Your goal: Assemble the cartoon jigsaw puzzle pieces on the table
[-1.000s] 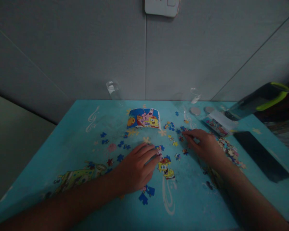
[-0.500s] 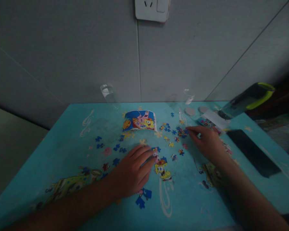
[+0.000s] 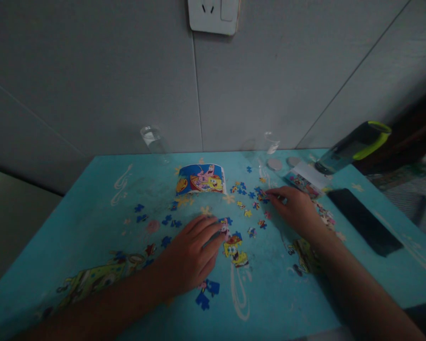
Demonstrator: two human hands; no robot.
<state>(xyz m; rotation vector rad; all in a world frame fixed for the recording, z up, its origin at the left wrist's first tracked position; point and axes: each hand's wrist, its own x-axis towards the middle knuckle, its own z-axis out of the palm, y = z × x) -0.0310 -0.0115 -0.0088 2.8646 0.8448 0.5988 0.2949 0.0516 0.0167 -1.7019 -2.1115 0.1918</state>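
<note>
The left hand (image 3: 191, 253) is lying flat and open on the table (image 3: 99, 222), its fingertips touching a small joined cluster of puzzle pieces (image 3: 235, 248) near the middle. The right hand (image 3: 295, 208) is reaching into the loose pieces (image 3: 246, 196) scattered just beyond that cluster, with its fingers curling down onto them. I cannot tell whether it is pinching one. A picture card (image 3: 199, 178) is standing behind the pieces, and a phone (image 3: 364, 220) is lying to the right.

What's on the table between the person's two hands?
In the head view, a few loose puzzle pieces lie on the blue table between the left hand and right hand.
</note>
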